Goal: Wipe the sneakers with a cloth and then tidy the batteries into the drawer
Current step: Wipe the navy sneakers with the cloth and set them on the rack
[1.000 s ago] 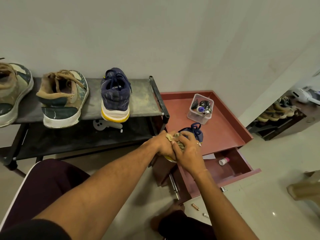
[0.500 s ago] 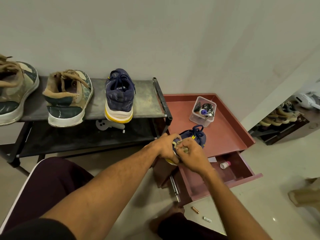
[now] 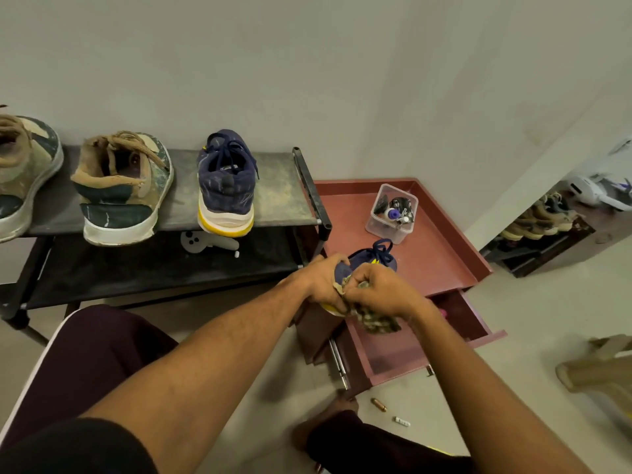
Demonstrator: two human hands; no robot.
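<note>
A navy sneaker (image 3: 371,260) with a yellow sole sits at the front edge of the red cabinet top (image 3: 441,261). My left hand (image 3: 319,282) grips its heel. My right hand (image 3: 379,290) holds a patterned cloth (image 3: 374,321) bunched against the shoe, the cloth's end hanging below my fist. The matching navy sneaker (image 3: 225,186) stands on the black shoe rack (image 3: 280,196). The red drawer (image 3: 410,350) is pulled open under my hands. Two batteries lie on the floor: a copper one (image 3: 379,404) and a white one (image 3: 402,422).
Two worn tan-and-green sneakers (image 3: 119,186) stand on the rack's left. A clear plastic box (image 3: 391,213) of small items sits on the cabinet top. A grey controller (image 3: 205,241) lies on the lower shelf. My knees are in the foreground.
My right hand has slid the cloth back toward me along the shoe, and more of the cloth now hangs below my fist. The left hand keeps its hold on the heel.
</note>
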